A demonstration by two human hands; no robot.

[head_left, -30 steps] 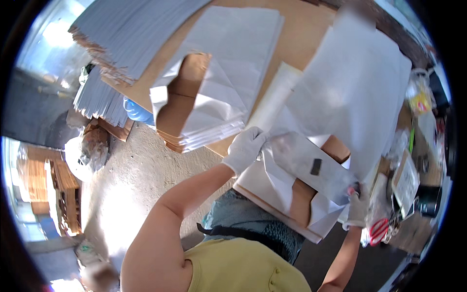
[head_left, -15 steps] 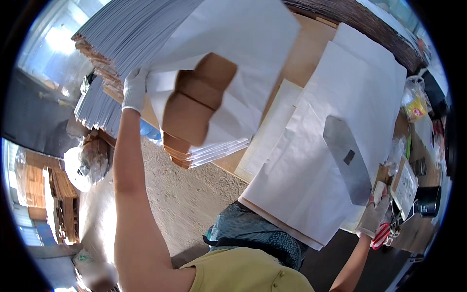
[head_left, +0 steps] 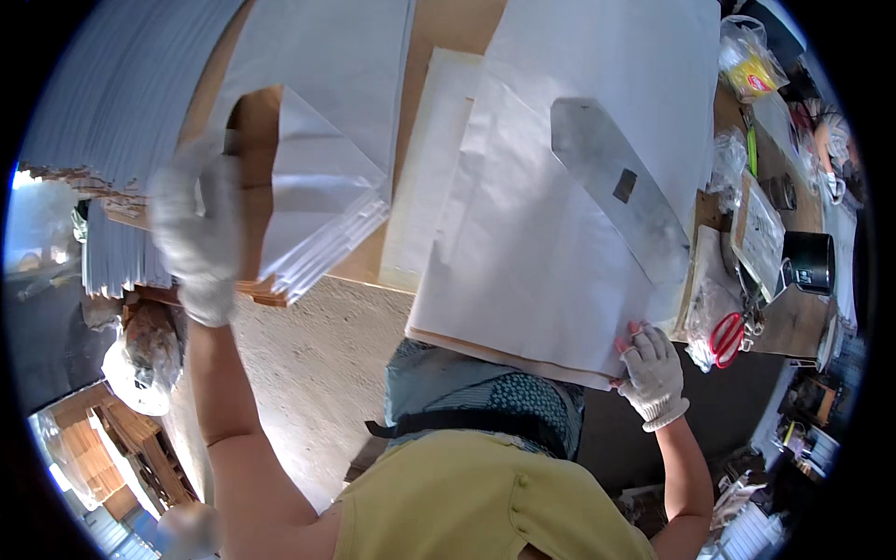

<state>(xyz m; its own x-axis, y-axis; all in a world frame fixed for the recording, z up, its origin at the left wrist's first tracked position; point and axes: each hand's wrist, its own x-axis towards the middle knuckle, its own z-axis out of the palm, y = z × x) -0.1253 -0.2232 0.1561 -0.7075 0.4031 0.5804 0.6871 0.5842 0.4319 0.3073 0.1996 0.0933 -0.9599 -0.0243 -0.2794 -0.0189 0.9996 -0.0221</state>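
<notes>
My left hand (head_left: 198, 229), in a white knit glove, is smeared by motion at a stack of folded white sheets with brown backing (head_left: 322, 201). Its fingers are too blurred to show a grip. Under the glove's edge lies a curved brown flap (head_left: 259, 140). My right hand (head_left: 651, 373), gloved with bare fingertips, holds the near right corner of a white sheet stack (head_left: 532, 252) with brown layers below. On that stack rests a long grey metal plate (head_left: 621, 191) with cut corners and a small dark rectangle.
Many grey-white sheets (head_left: 121, 103) are piled at far left. On the right side sit red-handled scissors (head_left: 727, 338), a black cup (head_left: 808, 261), a clipboard-like board (head_left: 758, 233) and a plastic bag with a yellow packet (head_left: 749, 70). A white plastic bag (head_left: 145, 364) hangs below left.
My left hand has come down and nearer, and the raised brown-and-white sheet has folded down. My right hand has moved left from the table's tool side to the stack's corner. The view has shifted.
</notes>
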